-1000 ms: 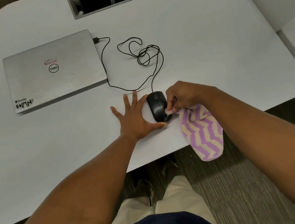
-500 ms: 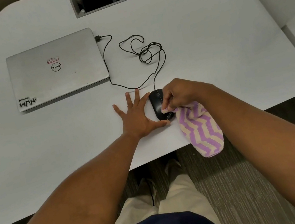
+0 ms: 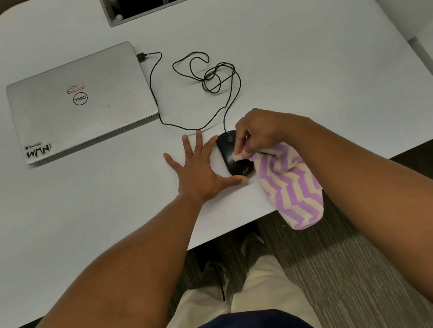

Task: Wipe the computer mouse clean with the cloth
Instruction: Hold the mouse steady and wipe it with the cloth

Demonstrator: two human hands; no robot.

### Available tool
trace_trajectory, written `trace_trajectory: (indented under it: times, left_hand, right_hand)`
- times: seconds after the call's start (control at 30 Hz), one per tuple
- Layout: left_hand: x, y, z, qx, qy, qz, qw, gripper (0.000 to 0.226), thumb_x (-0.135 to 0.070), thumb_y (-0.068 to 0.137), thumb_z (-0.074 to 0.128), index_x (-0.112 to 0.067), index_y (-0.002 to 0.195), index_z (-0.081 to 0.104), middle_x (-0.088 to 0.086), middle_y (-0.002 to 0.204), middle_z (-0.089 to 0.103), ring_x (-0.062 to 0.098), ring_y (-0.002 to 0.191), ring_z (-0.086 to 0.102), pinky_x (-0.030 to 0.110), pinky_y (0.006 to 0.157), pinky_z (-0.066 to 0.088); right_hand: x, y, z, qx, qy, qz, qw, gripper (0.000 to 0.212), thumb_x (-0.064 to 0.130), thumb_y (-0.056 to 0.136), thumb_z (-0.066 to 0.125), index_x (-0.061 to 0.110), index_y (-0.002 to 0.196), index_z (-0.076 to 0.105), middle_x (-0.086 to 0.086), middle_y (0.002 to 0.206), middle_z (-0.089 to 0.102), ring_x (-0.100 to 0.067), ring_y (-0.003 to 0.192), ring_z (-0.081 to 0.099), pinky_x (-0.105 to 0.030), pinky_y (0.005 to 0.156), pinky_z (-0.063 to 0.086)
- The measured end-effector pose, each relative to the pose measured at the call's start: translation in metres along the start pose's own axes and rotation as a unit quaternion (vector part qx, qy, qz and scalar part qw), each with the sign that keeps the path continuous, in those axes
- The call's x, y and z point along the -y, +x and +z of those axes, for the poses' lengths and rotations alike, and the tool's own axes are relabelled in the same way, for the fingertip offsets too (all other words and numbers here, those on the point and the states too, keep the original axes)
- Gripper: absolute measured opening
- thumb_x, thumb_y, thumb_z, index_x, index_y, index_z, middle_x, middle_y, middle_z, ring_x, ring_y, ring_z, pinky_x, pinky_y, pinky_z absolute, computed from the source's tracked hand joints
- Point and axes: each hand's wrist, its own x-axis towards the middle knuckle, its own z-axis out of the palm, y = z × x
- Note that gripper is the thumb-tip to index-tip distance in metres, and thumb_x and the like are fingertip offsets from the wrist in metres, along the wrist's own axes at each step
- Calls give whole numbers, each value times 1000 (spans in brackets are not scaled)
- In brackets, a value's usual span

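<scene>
The mouse [image 3: 232, 155] is lying on the worktop [image 3: 309, 75], close to its near edge, with its cable [image 3: 203, 79] running away in loose loops to the laptop [image 3: 80, 101]. The right hand [image 3: 261, 130] is pinching a bunched corner of the cloth [image 3: 288, 183] and is pressing it on the top of the mouse, near the right side; I think a small corner is being used because it gives firm pressure on the curved shell. The rest of the cloth is hanging loose past the worktop edge, so it is staying out of the way. The left hand [image 3: 199, 169] is lying flat and wide on the worktop, fingers spread, holding nothing. Its thumb is reaching to the near end of the mouse and its first finger is lying along the left side. To my judgement this is making a stop, so that the light mouse is not sliding under the wiping. The laptop is closed and is lying well apart on the left, so it is not disturbing the work.
</scene>
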Motion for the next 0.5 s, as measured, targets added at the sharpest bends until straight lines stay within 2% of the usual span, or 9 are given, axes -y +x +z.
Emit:
trace_trajectory:
  times: [0.23, 0.5]
  left_hand:
    - [1, 1, -2, 4, -18, 1, 1000, 137, -109, 39, 36, -43, 157, 12, -4, 169, -6, 21, 152, -24, 72, 108, -22]
    - [3, 0, -4, 25, -1, 14, 1000, 130, -105, 51, 40, -41, 158, 5, -2, 169, -12, 24, 151, -27, 74, 108, -19]
  right_hand:
    - [0, 4, 8, 10, -12, 6, 1000, 20, 14, 75, 79, 28, 89, 79, 16, 85, 60, -4, 82, 57, -18, 66, 41]
    - [0, 6, 9, 8, -10, 13, 1000, 20, 12, 75, 80, 27, 88, 79, 16, 83, 60, -2, 79, 57, -15, 62, 38]
